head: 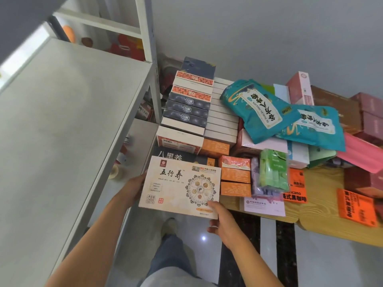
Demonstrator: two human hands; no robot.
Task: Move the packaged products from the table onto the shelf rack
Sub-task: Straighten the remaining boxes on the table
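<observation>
both hands, left hand (135,188) and right hand (220,221), grip a flat cream box (180,186) by opposite edges at lower centre, keeping it level for the shelf (62,121) at left.

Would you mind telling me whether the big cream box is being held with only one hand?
No, the left hand grips the cream box at its left edge while the right hand holds its near right corner.

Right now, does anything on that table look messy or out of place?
Yes. Two teal pouches lie slanted across other boxes, not stacked flat like the neat row of boxes beside them. Nothing looks spilled or torn.
</observation>
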